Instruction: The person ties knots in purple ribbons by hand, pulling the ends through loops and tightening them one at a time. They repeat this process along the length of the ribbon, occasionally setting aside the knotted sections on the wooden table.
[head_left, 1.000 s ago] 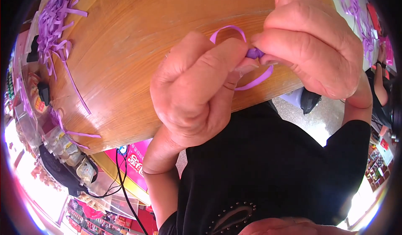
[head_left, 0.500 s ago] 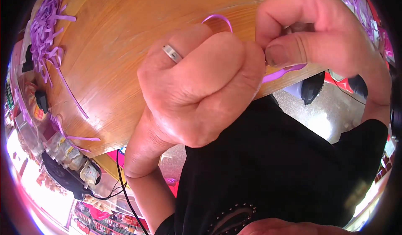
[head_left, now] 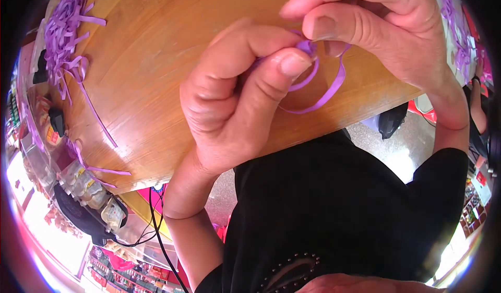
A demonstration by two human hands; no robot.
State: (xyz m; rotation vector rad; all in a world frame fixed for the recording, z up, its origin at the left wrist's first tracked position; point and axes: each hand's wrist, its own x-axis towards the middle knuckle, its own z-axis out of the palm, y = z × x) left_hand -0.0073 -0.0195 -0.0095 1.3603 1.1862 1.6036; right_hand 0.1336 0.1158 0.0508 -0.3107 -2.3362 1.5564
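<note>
My left hand (head_left: 235, 84) is closed in a pinch, thumb and forefinger pressed on a bunched part of a narrow purple ribbon (head_left: 329, 90). From that pinch the ribbon hangs in thin loops over the wooden table, and one strand rises to my right hand (head_left: 376, 32). That hand is close beside the left, its fingers curled and its thumb bent over the strand. Its exact grip is partly hidden behind the thumb. Both hands are above the table's near edge.
Cut purple ribbons (head_left: 65, 37) lie heaped along the left side of the wooden table (head_left: 156, 58), a few strands trailing nearer. Clear packets (head_left: 86, 186) and a black mesh item (head_left: 83, 214) sit past that edge. More purple ribbon (head_left: 456, 27) is at the far right. Black cables hang at lower left.
My left hand has turned from knuckles up to show its thumb and forefinger pinching the ribbon. The right hand has shifted slightly left and up, and the ribbon's loops now show between them.
</note>
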